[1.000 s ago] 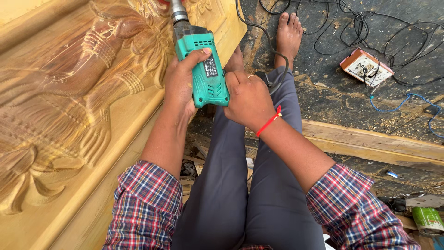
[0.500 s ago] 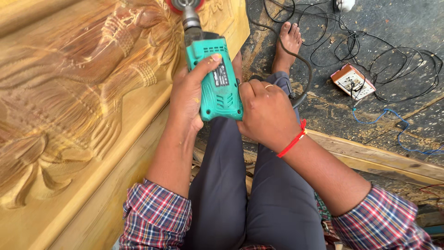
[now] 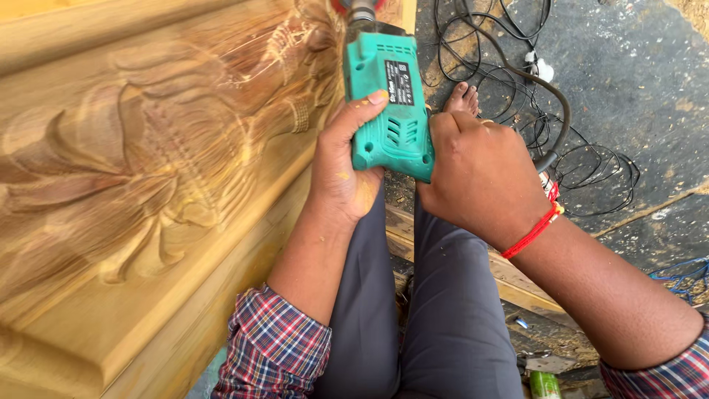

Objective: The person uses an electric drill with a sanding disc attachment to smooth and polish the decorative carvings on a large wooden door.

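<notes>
A person seated on the ground looks down at both bare hands, which are clamped around a green plastic power tool [image 3: 388, 103] with a boxy vented body. The left hand [image 3: 346, 166] wraps the tool's left side and underside, with the thumb lying across the top edge of the green casing. The right hand [image 3: 480, 174] closes over the rear end and right side, fingers curled tight, so the tool's body sits between the two palms and sticks out forward beyond both grips. A thin red thread bracelet [image 3: 533, 230] circles the right wrist.

Ahead of the grips, the tool's metal neck runs to a small red round head [image 3: 353, 6] at the top edge of the view, only partly visible. It meets a large pale wooden panel carved in relief [image 3: 140, 170] with petal and leaf shapes, which fills everything to the left of the left hand. The carving looks blurred.

From behind the right hand, a thick black power cord [image 3: 550, 96] arcs up and away to the right, over a tangle of thin black wires [image 3: 591, 166] on the dark, dusty floor [image 3: 650, 81]. Just beyond the right knuckles, a bare foot [image 3: 464, 97] shows. Below the grips lie grey trousers [image 3: 436, 310] and plaid shirt cuffs [image 3: 277, 347].
</notes>
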